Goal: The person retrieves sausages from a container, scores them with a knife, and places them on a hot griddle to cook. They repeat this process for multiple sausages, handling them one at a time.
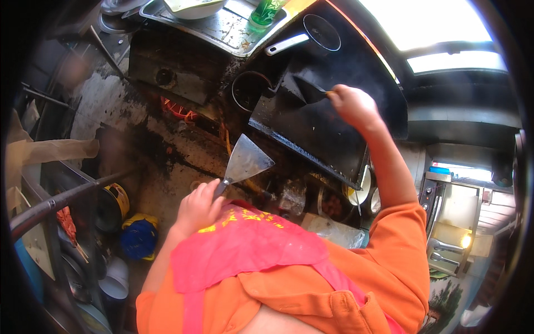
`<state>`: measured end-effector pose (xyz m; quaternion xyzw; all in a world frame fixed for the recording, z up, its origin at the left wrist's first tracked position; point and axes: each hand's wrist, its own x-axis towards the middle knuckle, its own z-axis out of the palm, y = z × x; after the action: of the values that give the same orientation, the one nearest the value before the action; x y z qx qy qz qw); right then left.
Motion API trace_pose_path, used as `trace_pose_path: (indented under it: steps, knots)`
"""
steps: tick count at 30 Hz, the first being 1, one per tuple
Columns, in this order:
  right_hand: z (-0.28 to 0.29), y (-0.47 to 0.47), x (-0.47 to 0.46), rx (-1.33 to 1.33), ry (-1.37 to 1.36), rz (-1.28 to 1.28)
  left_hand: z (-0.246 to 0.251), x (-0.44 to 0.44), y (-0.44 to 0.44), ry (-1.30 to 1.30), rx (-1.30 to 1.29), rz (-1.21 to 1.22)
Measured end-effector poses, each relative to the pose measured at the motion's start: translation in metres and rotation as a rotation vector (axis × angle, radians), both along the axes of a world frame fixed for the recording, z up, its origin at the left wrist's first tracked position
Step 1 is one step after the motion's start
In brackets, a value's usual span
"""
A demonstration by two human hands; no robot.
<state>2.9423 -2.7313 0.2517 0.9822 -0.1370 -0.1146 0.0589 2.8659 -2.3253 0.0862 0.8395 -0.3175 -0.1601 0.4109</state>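
My left hand [199, 208] grips the dark handle of a metal scraper [249, 159], whose wide triangular blade points away from me in front of my apron. Stretched forward over the black griddle [329, 137], my right hand [354, 106] holds a dark spatula [311, 91] by its handle. That blade is over the griddle's left part; whether it touches the surface I cannot tell. Small light scraps dot the griddle plate. Near its far side is a round dark pan [322, 32] with a pale handle [287, 44].
A round dark pot [251, 89] sits at the griddle's left edge. Farther back, a metal tray [200, 35] carries a white bowl [196, 9] and a green bottle [265, 14]. A metal rail [62, 200] crosses on the left. White bowls [359, 185] stand below the griddle's right corner.
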Motion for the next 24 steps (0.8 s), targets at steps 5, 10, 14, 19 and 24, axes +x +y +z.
trace_pose_path:
  steps: [5, 10, 14, 19, 24]
  knots:
    - [-0.007, -0.196, -0.173, 0.969, -0.064, -0.835, 0.001, 0.001, 0.009, -0.014, 0.022, 0.021]
    - [-0.047, -0.26, -0.28, 1.169, -0.054, -1.55, 0.002, -0.002, 0.025, -0.001, 0.067, 0.047]
    - [-0.107, -0.235, -0.163, 1.2, -0.003, -0.988, 0.006, -0.003, 0.022, -0.024, 0.066, 0.031]
    - [-0.101, -0.115, -0.026, 1.215, -0.004, -0.845, 0.017, -0.009, 0.019, -0.062, 0.065, 0.034]
    - [-0.068, -0.099, -0.027, 1.262, -0.124, -0.68, 0.007, -0.016, 0.029, -0.058, 0.07, 0.077]
